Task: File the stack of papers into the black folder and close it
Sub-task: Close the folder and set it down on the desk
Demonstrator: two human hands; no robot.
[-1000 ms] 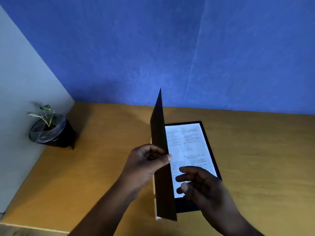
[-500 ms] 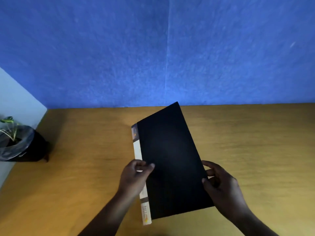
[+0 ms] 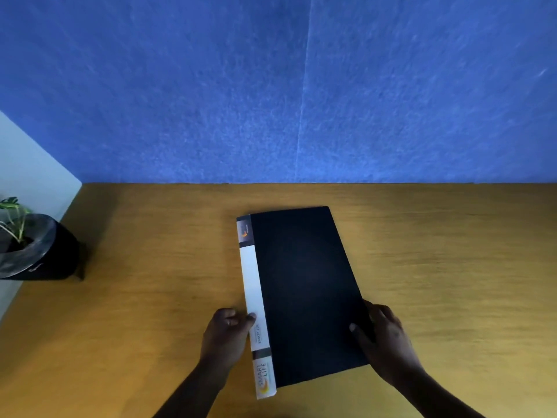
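Folder (image 3: 304,294) lies shut on the surface (image 3: 135,297), mid-frame. Its white spine reads "SMART LIFE". Left hand (image 3: 224,336) touches the spine, grip loose; right hand (image 3: 384,339) pinches the right edge.

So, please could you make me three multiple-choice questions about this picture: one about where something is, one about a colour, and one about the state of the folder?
1. Where does the potted plant stand on the table?
A. at its left edge, by the pale wall
B. at its right edge
C. on top of the folder

2. What colour is the wall behind the table?
A. green
B. blue
C. red

3. In what state is the black folder?
A. open, with a page showing
B. standing upright on its spine
C. shut and lying flat

Answers:
1 A: the pot sits far left, apart from the folder.
2 B: the whole back wall is blue.
3 C: the black cover lies flat, no paper shows; the left hand touches the white spine, and the right hand grips the opposite edge.
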